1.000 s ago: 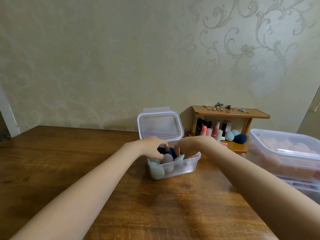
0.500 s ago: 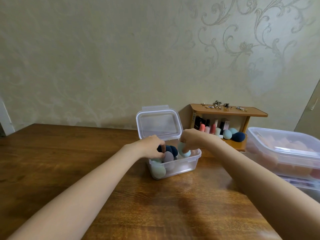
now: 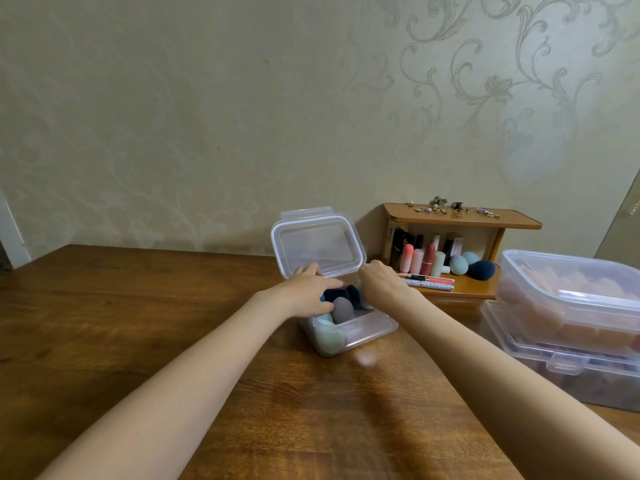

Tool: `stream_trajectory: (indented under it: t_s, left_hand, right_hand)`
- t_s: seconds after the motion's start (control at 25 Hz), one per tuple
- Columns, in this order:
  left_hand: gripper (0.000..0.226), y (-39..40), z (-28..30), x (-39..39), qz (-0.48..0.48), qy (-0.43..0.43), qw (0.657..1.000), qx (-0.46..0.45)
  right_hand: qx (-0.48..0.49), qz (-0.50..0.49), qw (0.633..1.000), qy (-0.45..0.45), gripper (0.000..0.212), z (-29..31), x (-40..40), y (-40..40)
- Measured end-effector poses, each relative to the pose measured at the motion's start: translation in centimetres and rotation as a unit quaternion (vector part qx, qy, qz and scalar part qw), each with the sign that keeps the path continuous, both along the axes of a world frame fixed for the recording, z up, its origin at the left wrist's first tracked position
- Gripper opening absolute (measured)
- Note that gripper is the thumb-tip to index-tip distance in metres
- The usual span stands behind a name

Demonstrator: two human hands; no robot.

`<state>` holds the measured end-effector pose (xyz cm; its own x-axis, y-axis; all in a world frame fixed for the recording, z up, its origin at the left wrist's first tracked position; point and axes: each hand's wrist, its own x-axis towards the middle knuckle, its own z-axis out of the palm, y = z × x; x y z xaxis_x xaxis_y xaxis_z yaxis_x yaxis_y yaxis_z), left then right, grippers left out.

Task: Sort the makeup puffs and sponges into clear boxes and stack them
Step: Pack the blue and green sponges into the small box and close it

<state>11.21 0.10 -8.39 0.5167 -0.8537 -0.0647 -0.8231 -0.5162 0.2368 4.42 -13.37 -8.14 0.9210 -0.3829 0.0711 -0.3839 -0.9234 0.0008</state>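
Right hand (image 3: 379, 284) has pushed its mint sponge into the clear box (image 3: 360, 336), fingers hidden; left hand (image 3: 308, 294) presses spread-fingered on the sponges (image 3: 343, 308). Overfilling risks a sponge springing onto the table (image 3: 138, 323); the lid (image 3: 318, 247) may jam.

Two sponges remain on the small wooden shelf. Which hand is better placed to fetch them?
Probably the right hand: it is nearest the shelf, where the sponges lie; the left hand is farther away.
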Motion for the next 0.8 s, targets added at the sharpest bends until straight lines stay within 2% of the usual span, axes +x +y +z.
stream_trajectory:
  t_s: [0.16, 0.28, 0.32, 0.4, 0.56, 0.72, 0.8]
  left_hand:
    - [0.051, -0.5, 0.5, -0.1, -0.002, -0.023, 0.999, 0.037]
    - [0.048, -0.7, 0.7, -0.7, 0.0, -0.047, 0.998, 0.049]
    - [0.047, -0.8, 0.7, -1.0, 0.004, -0.051, 0.998, 0.047]
    - [0.044, -0.9, 0.7, -1.7, 0.015, -0.06, 0.997, 0.038]
    - [0.041, -1.1, 0.9, -2.4, 0.023, -0.066, 0.997, 0.042]
    - [0.042, -1.9, 2.3, -2.1, -0.001, -0.068, 0.994, 0.082]
    - [0.042, -2.8, 2.8, -1.9, -0.02, -0.054, 0.995, 0.086]
  right_hand:
    - [-0.031, 0.022, 0.999, -0.013, 0.026, 1.0, -2.6, -0.3]
    - [-0.081, -0.028, 0.993, -0.082, 0.025, 1.7, -5.9, -1.7]
    - [-0.105, -0.053, 0.99, -0.074, 0.029, 1.7, -7.1, -2.4]
    - [-0.143, -0.103, 0.984, 0.001, 0.031, 1.3, -9.6, -3.7]
    - [-0.228, -0.123, 0.956, 0.138, 0.029, -0.4, -11.6, -5.8]
    - [-0.227, -0.177, 0.941, 0.179, 0.027, -0.7, -11.6, -8.8]
    - [-0.194, -0.197, 0.951, 0.138, 0.027, -0.9, -10.0, -10.4]
